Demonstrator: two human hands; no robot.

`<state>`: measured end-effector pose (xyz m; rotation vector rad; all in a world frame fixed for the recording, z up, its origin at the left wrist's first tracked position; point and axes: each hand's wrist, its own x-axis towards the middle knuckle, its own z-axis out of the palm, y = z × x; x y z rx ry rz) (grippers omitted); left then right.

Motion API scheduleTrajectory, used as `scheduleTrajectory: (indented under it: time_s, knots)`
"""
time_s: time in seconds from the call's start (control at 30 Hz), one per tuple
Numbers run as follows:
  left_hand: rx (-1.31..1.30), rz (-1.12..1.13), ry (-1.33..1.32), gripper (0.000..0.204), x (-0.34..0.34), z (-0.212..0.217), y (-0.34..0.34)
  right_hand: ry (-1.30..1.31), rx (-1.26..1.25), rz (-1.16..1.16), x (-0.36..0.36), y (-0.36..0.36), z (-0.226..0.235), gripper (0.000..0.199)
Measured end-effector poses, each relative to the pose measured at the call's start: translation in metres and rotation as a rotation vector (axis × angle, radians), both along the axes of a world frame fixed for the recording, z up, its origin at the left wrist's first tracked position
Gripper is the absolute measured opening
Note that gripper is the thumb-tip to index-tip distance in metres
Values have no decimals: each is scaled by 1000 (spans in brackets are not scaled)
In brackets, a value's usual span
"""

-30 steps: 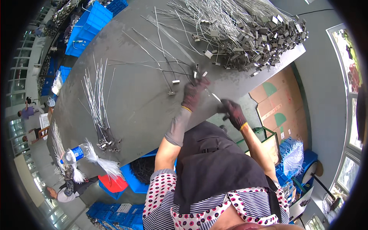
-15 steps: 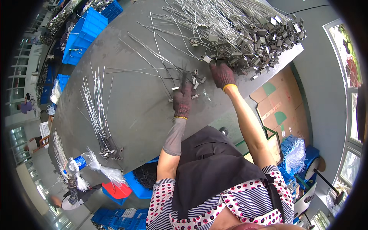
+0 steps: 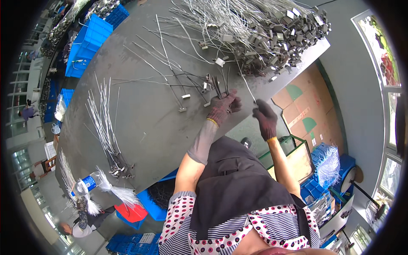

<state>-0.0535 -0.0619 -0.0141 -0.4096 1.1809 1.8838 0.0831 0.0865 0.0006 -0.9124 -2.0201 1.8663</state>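
Observation:
My left hand (image 3: 223,106), in a dark knitted glove with a yellow cuff, is closed around several dark wire leads that stick up past the fingers. To its right, just past the table's front edge, my gloved right hand (image 3: 266,119) pinches the end of a silver wire (image 3: 246,83) running back toward the pile. Several loose wires with small metal blocks (image 3: 186,97) at their ends lie left of my left hand. Behind both hands spreads a big pile of silver wires with grey rectangular blocks (image 3: 280,38). A single block (image 3: 219,62) lies at the pile's near edge.
On the grey table (image 3: 144,110), a wire bundle (image 3: 106,127) lies at left. Near the left edge are a plastic bottle (image 3: 88,183) and white tie bundles (image 3: 117,189). Blue crates (image 3: 94,34) stand beyond; a green-framed cart (image 3: 297,163) and cardboard (image 3: 293,97) are at right.
My left hand has moved right and now shows dark leads in its grip. My right hand has pulled back from the pile toward me, drawing a wire with it.

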Motion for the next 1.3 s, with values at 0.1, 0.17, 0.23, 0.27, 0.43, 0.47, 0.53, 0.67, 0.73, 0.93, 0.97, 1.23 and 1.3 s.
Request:
scheduleTrajectory:
  time_s: [0.1,0.17,0.23,0.27,0.43,0.47,0.53,0.67,0.73,0.93,0.97,1.23,1.3]
  knots:
    - [56,10,-22,21,7,-11,25,-133,-104,30,71,-4,22,28]
    - [158,100,-64,26,11,-11,41,-293,-161,78,122,-3,25,25]
    - [204,92,-72,26,10,-14,49,-285,-242,63,174,-4,18,27]
    - [250,90,-77,27,11,-14,50,-330,-214,87,207,1,3,25]
    - [339,101,-28,26,10,-16,43,-514,-181,-38,296,3,-13,24]
    - [338,126,-2,25,7,-16,39,-532,-184,-89,308,5,-20,23]
    - [332,159,36,25,1,-18,34,-530,-193,-172,326,7,-29,21]
    - [302,230,162,26,-9,-14,23,-632,-158,-175,335,18,-30,22]
    - [296,251,214,27,-13,-9,18,-625,-158,-176,335,22,-27,21]
    - [203,332,254,27,-3,0,3,-609,-139,-112,333,46,-32,20]
    - [104,256,294,26,3,-11,-2,-596,-141,-88,327,49,-31,20]
    - [213,76,98,28,74,-2,36,-327,-191,98,194,60,-42,31]
    - [171,-76,148,29,92,1,42,-338,-175,126,147,48,-29,35]
